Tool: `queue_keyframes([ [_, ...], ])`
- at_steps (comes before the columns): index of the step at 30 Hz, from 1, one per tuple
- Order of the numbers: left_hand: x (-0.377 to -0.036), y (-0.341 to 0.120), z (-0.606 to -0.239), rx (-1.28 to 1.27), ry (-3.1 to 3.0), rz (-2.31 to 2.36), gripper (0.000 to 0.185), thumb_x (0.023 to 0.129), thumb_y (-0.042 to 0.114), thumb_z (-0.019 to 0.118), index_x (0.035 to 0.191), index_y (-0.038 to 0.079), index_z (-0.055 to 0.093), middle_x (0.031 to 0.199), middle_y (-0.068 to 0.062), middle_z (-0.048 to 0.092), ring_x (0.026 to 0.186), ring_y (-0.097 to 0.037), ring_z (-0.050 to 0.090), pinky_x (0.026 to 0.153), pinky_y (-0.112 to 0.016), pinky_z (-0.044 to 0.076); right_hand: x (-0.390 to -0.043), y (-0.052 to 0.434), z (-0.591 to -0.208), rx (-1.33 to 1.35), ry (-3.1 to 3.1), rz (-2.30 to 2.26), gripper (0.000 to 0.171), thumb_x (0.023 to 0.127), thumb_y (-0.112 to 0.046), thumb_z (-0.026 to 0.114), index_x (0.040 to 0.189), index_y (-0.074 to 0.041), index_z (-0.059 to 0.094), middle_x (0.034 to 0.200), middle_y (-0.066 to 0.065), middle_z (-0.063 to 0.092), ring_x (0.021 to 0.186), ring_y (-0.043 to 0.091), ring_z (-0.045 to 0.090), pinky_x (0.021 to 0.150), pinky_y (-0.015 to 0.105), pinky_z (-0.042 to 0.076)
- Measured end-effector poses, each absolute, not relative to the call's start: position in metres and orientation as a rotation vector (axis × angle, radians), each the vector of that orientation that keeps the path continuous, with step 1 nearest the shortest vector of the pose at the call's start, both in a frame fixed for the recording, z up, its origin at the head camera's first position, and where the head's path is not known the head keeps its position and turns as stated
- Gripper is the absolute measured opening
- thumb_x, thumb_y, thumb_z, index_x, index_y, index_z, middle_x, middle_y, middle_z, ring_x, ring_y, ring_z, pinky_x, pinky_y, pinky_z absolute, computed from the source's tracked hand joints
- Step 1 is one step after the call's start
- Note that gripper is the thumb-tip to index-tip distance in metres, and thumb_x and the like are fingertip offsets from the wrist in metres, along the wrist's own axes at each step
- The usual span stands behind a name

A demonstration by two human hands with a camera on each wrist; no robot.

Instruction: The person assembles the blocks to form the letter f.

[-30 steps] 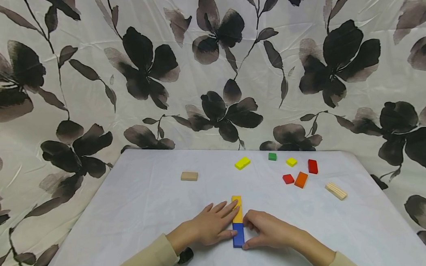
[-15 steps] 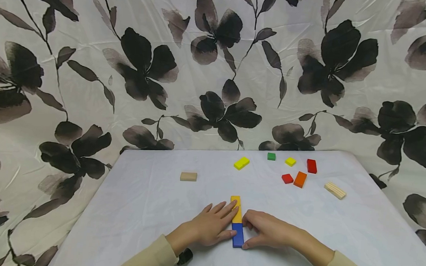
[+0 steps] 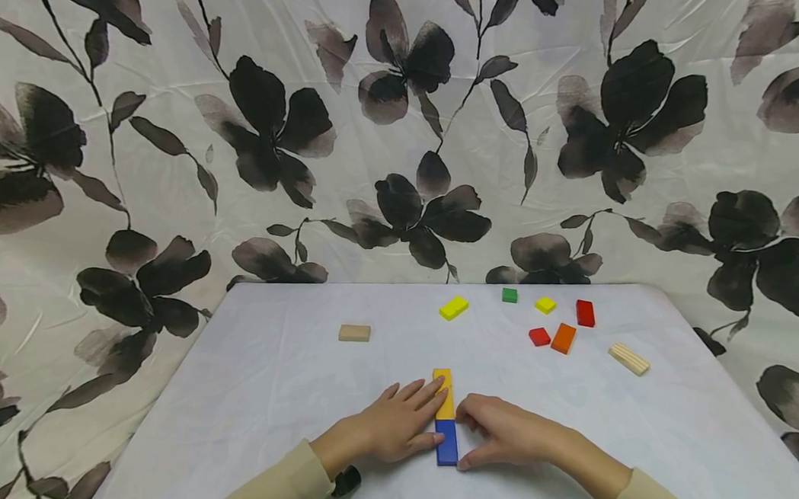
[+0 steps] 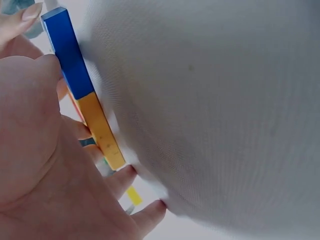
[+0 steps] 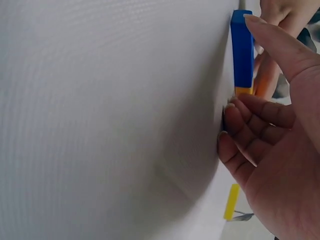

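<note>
Blue block (image 3: 446,452) takes the left thumb on its side; amber block (image 3: 447,407) takes the index and middle fingertips of that left hand (image 3: 388,432). Left fingers straight and spread, resting against the row, not wrapped round anything; ring and little fingers sit off to the side. Right hand (image 3: 508,432): fingers bent, tips against or just beside the row's right side around the joint, thumb at the blue block's near corner. Can't tell whether it really pinches or only nudges.

Both blocks lie flat on the white table (image 3: 245,408), end to end, amber on the far side, no gap visible at the joint. Step in hand, by the look of it: squaring the two into one straight row. Next move probably calls for easing both hands off without skewing the joint, then reaching for another block, if the row is meant to grow.

Further out, on the far part of the table: plain wooden block (image 3: 355,333), lime-yellow block (image 3: 454,308), green block (image 3: 510,295), small yellow block (image 3: 545,305), larger red block (image 3: 585,313), small red block (image 3: 540,337) right by orange block (image 3: 563,338), ridged wooden block (image 3: 629,358). Floral cloth (image 3: 350,162) hangs behind.

No brands, labels or writing readable; dark specks on the amber block, left wrist view, don't resolve into letters.
</note>
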State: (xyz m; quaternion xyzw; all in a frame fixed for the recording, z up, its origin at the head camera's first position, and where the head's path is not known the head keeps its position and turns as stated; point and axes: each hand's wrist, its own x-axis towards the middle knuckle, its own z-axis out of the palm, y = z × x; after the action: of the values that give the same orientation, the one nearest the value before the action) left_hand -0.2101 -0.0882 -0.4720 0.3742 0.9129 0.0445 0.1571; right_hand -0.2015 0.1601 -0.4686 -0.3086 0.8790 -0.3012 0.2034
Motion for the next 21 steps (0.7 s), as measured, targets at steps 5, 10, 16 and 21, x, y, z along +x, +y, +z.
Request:
queue_keyframes([
  [5,-0.21,-0.087,-0.468,1.082,2.626,0.121,0.073,0.106,0.061,0.034,0.165,0.018,0.023,0.173,0.0,0.011,0.155,-0.028,0.023,0.119,-0.06,0.026,-0.202,0.171,-0.467,-0.838,2.48,-0.834,0.059,0.082,-0.048,0.085,0.125,-0.014,0.062,0.096,-0.008,0.057,0.088,0.01,0.054,0.076,0.025,0.047],
  [10,-0.212,-0.086,-0.47,1.089,2.635,0.146,0.074,0.106,0.063,0.032,0.164,0.018,0.024,0.172,-0.003,0.011,0.154,-0.026,0.023,0.119,-0.059,0.028,-0.204,0.184,-0.469,-0.833,2.512,-0.844,0.058,0.084,-0.049,0.082,0.127,-0.014,0.062,0.097,-0.008,0.057,0.088,0.011,0.055,0.075,0.025,0.048],
  [16,-0.213,-0.085,-0.47,1.055,2.639,0.159,0.077,0.104,0.067,0.031,0.165,0.021,0.022,0.173,-0.001,0.008,0.156,-0.03,0.02,0.12,-0.059,0.026,-0.206,0.198,-0.465,-0.786,2.55,-0.853,0.058,0.086,-0.045,0.082,0.129,-0.011,0.062,0.099,-0.006,0.058,0.09,0.014,0.055,0.076,0.026,0.049],
  [21,-0.215,-0.085,-0.472,1.035,2.637,0.149,0.079,0.103,0.069,0.03,0.166,0.023,0.019,0.173,-0.001,0.005,0.156,-0.032,0.018,0.12,-0.06,0.024,-0.21,0.213,-0.46,-0.745,2.593,-0.842,0.056,0.087,-0.04,0.082,0.129,-0.01,0.062,0.101,-0.004,0.059,0.092,0.016,0.055,0.08,0.029,0.052],
])
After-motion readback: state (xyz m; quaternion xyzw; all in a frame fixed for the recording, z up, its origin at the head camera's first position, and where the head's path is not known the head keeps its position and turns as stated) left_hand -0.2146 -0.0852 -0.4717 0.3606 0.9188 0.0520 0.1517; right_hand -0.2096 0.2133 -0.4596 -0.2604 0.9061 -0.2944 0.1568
